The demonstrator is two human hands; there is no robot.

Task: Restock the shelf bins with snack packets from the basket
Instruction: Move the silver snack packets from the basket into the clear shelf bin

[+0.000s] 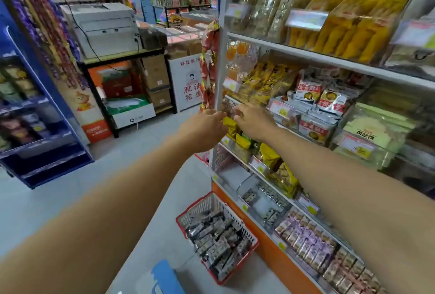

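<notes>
Both hands point(204, 128) point(255, 121) at shelf bin point(229, 107), basket point(251, 245) of dark packets point(216, 239)

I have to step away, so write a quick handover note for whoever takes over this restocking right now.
Left hand and right hand: both reaching out at the left end of the middle shelf, fingers meeting at a small yellow packet; the grip itself is too blurred to confirm.
Red plastic basket with white mesh sides: on the floor by the shelf base, full of grey-black snack packets.
Left: nearly all of the basket's contents.

A white printer point(106, 27) sits on a black table point(122, 57), cardboard boxes point(155, 77) stacked beneath.
</notes>
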